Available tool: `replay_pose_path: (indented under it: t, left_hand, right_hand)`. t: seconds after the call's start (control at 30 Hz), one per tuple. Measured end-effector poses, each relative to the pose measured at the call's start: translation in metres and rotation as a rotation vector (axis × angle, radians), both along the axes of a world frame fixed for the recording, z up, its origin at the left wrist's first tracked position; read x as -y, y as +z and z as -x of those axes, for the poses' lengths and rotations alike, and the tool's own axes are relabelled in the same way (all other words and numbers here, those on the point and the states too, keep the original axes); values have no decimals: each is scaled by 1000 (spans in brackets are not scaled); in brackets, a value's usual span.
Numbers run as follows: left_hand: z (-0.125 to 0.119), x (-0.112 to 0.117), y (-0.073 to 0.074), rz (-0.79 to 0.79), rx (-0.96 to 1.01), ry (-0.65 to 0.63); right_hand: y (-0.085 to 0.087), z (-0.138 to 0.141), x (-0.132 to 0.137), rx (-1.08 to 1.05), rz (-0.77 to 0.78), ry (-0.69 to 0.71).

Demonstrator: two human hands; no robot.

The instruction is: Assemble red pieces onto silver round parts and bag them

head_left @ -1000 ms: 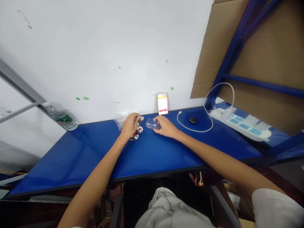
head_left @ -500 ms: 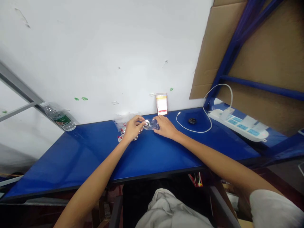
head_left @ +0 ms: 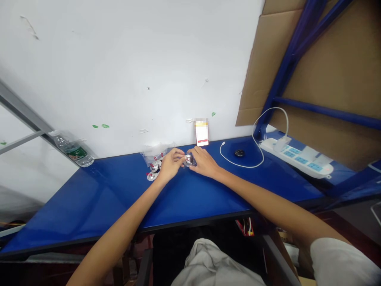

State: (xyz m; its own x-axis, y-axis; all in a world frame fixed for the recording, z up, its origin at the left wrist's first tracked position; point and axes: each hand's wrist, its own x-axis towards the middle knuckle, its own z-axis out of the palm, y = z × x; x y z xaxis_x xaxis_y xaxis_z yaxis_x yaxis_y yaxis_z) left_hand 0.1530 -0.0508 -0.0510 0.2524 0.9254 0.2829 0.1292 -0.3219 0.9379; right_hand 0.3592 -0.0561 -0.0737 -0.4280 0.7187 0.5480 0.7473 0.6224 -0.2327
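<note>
My left hand (head_left: pixel 170 163) and my right hand (head_left: pixel 203 162) meet at the back of the blue table (head_left: pixel 190 194), both pinched on a small clear plastic bag (head_left: pixel 189 159) with a round silver part inside it. Just left of my left hand lie several loose silver discs with red tags (head_left: pixel 153 171), in front of a heap of clear bags (head_left: pixel 153 153) against the wall.
A phone (head_left: pixel 201 132) leans upright on the white wall behind my hands. A white cable (head_left: pixel 241 163), a small black object (head_left: pixel 239 152) and a white power strip (head_left: pixel 294 157) lie to the right. A plastic water bottle (head_left: pixel 71 150) lies at the left. Blue shelving with cardboard rises at the right.
My left hand left the silver discs carrying one part and moved right to the bag held by my right hand. The part now sits inside the bag between both hands.
</note>
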Motion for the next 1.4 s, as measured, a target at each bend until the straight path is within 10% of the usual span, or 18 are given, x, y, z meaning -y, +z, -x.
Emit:
replay_pose_path:
  t: [0.63,0.93,1.2,1.4]
  left_hand:
    - [-1,12,6,-170,-191,48]
    - [68,-23,28,-506,-727,493]
    - [86,-47,9,-570,-921,225]
    - [68,-44,-4,-529,-1055,263]
  right_hand:
    - [3,2,3,-76,29,40]
    - [-2,-11,-6,-178,126,2]
    - [3,-3,3,-186,135,74]
    - [5,0,5,-162,112,101]
